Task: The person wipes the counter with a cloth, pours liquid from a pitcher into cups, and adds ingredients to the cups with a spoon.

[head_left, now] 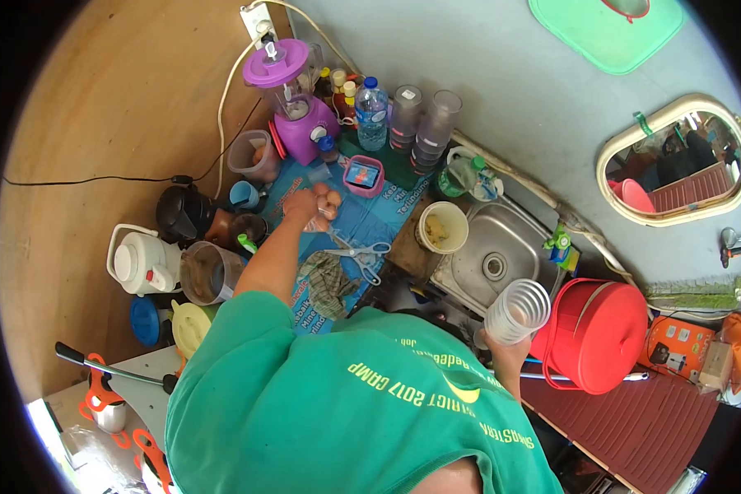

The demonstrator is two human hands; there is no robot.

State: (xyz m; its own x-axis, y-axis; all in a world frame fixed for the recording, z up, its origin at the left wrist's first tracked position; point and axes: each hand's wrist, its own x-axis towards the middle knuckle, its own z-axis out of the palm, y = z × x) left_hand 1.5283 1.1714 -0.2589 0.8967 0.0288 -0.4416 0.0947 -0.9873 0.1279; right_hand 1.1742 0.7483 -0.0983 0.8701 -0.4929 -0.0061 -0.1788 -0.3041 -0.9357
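Note:
My left hand [300, 206] is at a clear plastic bag of eggs [328, 202] on the blue printed table cover [387, 212]. Its fingers look closed on the bag's near side, though the fingertips are partly hidden. A stack of clear plastic cups [519, 311] is in my right hand [507, 352], tilted, with the rims facing up. My fingers wrap around its lower part. Scissors [361, 257] and a checked cloth [328, 284] lie below the eggs. A pink tub [363, 176] stands to their right.
A metal sink [494, 239] lies beyond the cups, with a white bucket [441, 227] at its left. A red lidded bucket [601, 333] stands on the right. A purple blender [305, 132], a water bottle [372, 115] and tall cup stacks [436, 123] line the back.

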